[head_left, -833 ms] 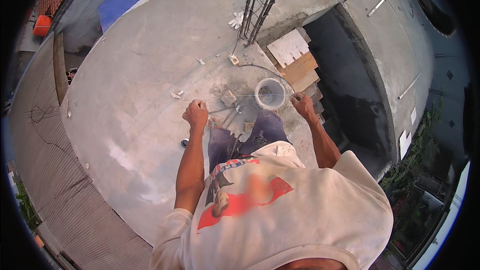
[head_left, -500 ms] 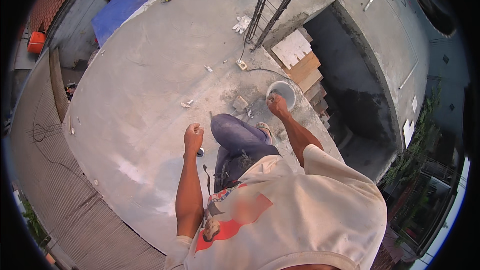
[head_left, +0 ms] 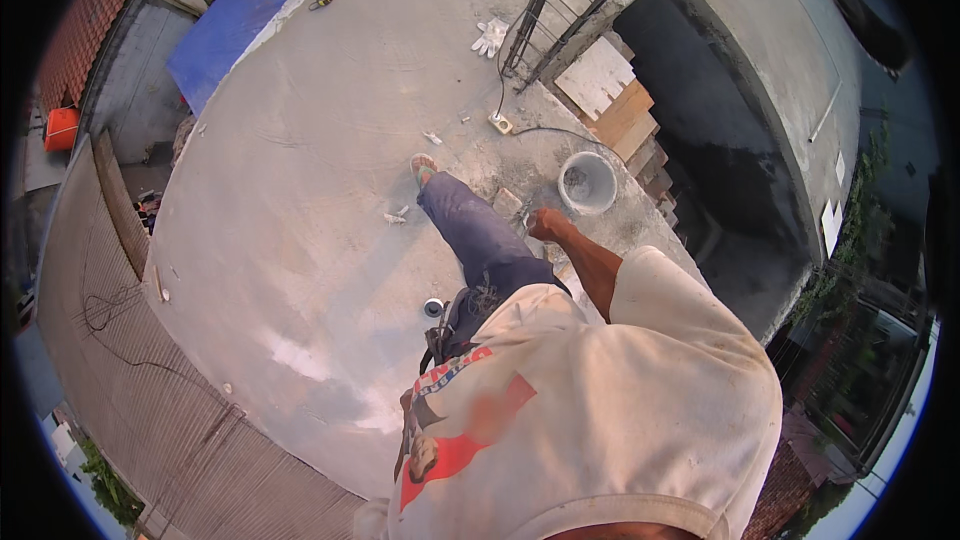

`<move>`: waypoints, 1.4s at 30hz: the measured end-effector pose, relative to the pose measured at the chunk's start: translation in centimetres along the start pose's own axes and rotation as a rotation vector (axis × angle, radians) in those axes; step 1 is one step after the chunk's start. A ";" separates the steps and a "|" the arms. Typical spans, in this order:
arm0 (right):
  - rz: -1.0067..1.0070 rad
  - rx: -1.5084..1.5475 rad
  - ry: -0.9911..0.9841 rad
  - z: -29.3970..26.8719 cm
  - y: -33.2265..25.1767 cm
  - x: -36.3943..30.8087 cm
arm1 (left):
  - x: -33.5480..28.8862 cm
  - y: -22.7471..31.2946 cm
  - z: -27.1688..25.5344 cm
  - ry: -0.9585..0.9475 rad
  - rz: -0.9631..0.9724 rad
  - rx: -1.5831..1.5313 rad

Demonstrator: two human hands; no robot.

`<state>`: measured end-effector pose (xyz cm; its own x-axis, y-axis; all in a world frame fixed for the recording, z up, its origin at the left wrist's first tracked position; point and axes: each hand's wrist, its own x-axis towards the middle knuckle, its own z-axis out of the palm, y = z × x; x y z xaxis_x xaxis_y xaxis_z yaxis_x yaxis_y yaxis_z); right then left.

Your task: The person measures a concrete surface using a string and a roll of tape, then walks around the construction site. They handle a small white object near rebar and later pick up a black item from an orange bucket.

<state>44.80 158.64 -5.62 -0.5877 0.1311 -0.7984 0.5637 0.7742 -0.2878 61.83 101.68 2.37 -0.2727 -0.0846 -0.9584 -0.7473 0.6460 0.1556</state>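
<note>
Far left: one orange, box-like container (head_left: 61, 128); below it, ribbed grey-brown roof sheeting (head_left: 130, 340). Upper left: one bright blue sheet (head_left: 240, 10). Next, a grey concrete floor (head_left: 300, 160) — levelled, and evidently firm enough to bear a person. One small yellow-and-black object (head_left: 322, 0) at its upper edge.

Left hand: out of view; fingers apart or together, cannot tell.

Small white scraps (head_left: 397, 215), loose on the floor. One sandalled foot (head_left: 424, 168), set down just above them to the right. One small round black-and-white object (head_left: 433, 308), beside the trousers. White work gloves (head_left: 490, 38), unworn. One pale socket block (head_left: 500, 123) with dark cable.

One rough, pale grey block (head_left: 508, 203), on the floor between the foot and the bucket. Right hand (head_left: 545, 225), near that block, fingers seemingly curled; whether clamped on anything, cannot tell.

One lattice of dark steel bars (head_left: 543, 5), upright and bare — no concrete around the visible length. One round grey bucket (head_left: 592, 209), on the floor right of the right hand, apart from it; grey residue inside, amount unclear. White and brown boards (head_left: 622, 120), stacked along one side of a dark opening (head_left: 720, 140), most of which is uncovered.
</note>
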 end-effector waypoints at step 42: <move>0.722 0.860 1.041 7.1 -5.0 47.6 | 57.1 82.0 17.4 -0.646 1.167 1.405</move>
<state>18.10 156.67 -45.96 0.0245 0.9568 -0.2899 0.8384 -0.1776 -0.5152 -4.48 163.00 -43.76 0.2761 0.8072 -0.5217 0.6431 0.2482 0.7244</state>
